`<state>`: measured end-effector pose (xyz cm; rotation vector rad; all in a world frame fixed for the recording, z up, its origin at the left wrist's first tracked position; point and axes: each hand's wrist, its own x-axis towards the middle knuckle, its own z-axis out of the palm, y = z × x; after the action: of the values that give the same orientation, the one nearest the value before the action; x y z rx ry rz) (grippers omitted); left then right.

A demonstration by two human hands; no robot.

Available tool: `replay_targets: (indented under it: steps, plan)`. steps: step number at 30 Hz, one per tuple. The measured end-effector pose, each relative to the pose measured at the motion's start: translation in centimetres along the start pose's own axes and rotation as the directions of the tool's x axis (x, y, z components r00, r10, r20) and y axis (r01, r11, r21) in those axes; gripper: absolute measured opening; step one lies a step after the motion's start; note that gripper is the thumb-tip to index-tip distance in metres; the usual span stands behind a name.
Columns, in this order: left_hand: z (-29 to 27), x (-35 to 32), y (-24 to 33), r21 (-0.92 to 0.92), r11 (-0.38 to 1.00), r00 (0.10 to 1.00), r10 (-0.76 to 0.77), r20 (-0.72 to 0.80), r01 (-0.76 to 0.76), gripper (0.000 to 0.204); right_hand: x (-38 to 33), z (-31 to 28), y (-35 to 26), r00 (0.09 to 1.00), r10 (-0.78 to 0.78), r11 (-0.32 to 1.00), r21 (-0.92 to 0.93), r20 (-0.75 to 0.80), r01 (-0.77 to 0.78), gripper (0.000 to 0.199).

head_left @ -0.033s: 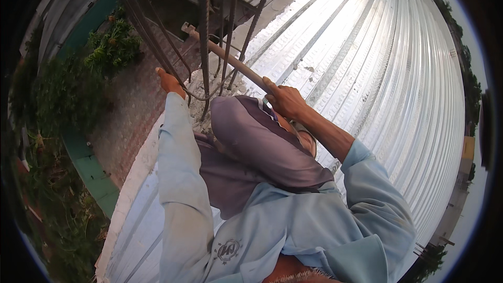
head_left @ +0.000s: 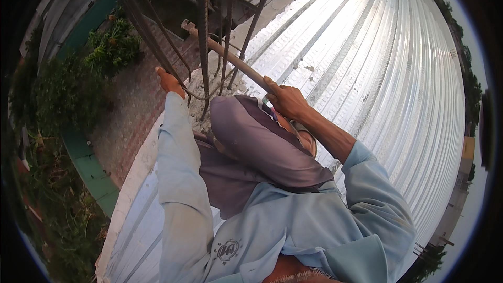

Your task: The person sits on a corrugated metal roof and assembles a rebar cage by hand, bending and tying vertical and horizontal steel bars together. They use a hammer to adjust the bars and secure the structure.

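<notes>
My right hand (head_left: 287,100) is closed round the wooden handle of a hammer (head_left: 238,63). The handle slants up and left behind some upright steel rods, and the small head lies beyond them. My left hand (head_left: 172,84) wraps the lower part of a leaning steel reinforcing bar (head_left: 140,23); its thumb shows, while most of its fingers are hidden. Several other ribbed rebars (head_left: 203,31) rise from rough, broken concrete (head_left: 198,109). A bent steel tie (head_left: 201,97) loops round their base, close to my left hand.
A corrugated metal roof (head_left: 361,73) spreads out to the right. Along its left runs a pale wall edge (head_left: 137,170), with a drop to paving (head_left: 123,120) and trees (head_left: 68,94) far below. My bent knee (head_left: 230,118) sits close behind the rebars.
</notes>
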<state>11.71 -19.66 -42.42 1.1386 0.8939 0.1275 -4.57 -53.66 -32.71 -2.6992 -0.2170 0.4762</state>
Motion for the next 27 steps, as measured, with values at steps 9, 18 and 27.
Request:
replay_targets:
  steps: [9,18,27]
  plan:
    - [0.1,1.6,-1.7,0.127,0.990,0.993,0.053,0.105,-0.066,0.073,1.4,3.7,2.1,0.996,-0.086,0.985,-0.152,-0.005,0.084,0.071]
    - [-0.2,0.4,-0.9,0.124,0.987,0.989,0.087,0.116,-0.101,0.066,0.3,0.3,1.8,0.997,-0.053,0.999,0.003,-0.064,0.053,0.065]
    - [-0.7,2.1,-0.8,0.183,0.973,0.976,0.106,0.190,-0.142,0.065,4.1,0.8,0.4,0.998,-0.058,0.998,0.010,0.022,0.057,0.066]
